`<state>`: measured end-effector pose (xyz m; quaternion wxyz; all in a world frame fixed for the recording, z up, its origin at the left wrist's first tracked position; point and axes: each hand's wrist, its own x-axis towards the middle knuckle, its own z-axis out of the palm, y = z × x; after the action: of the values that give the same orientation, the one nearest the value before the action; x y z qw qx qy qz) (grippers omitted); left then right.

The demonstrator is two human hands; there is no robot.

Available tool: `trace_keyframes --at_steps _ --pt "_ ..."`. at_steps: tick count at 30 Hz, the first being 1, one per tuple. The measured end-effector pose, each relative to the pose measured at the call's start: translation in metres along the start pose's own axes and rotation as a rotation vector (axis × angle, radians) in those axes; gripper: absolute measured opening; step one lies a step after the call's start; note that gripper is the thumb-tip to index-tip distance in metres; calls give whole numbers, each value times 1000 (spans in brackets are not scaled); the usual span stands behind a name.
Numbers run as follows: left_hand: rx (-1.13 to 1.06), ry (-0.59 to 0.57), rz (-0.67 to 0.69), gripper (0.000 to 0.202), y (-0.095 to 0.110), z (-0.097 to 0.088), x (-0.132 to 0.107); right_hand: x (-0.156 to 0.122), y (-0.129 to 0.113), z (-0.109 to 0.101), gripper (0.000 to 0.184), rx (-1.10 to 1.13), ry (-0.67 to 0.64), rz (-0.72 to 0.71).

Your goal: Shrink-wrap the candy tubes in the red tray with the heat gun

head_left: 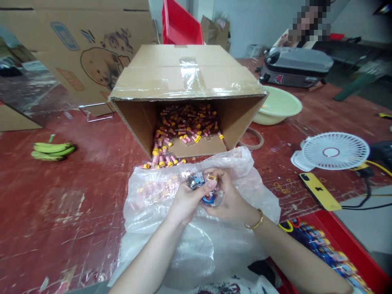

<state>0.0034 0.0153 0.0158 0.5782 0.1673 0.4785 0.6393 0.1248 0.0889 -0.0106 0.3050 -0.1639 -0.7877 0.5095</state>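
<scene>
My left hand (186,201) and my right hand (226,195) meet over a clear plastic bag (196,241) on the red floor, both closed on a small clear-wrapped packet (204,188) with blue, red and yellow parts. My left thumb presses on top of it. My right wrist wears a gold bangle (255,223). Just beyond my hands lies a cardboard box (186,77) on its side, its open mouth facing me, with many small pink tubes with yellow caps (183,130) spilling out toward the bag.
Green bananas (52,150) lie at left. A pale green basin (277,107), a white fan (332,152), a yellow phone (318,191) and cables lie at right. A red tray of packets (333,253) sits at lower right. Another person sits at the back right.
</scene>
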Motion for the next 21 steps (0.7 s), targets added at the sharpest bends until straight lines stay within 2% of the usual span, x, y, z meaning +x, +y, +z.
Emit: trace_keyframes --at_steps 3,6,17,19,21 --pt "46 -15 21 47 3 -1 -2 0 0 -3 67 14 -10 -20" --pt "76 17 14 47 3 -3 -3 1 -2 -4 65 3 19 -46" --pt "166 47 49 49 -1 -4 1 1 -6 -5 65 -20 21 -3" --pt "179 50 58 54 0 -1 2 0 -7 -10 64 -75 87 -14" --pt "165 89 69 58 2 4 2 -7 -5 -26 64 -173 216 -41"
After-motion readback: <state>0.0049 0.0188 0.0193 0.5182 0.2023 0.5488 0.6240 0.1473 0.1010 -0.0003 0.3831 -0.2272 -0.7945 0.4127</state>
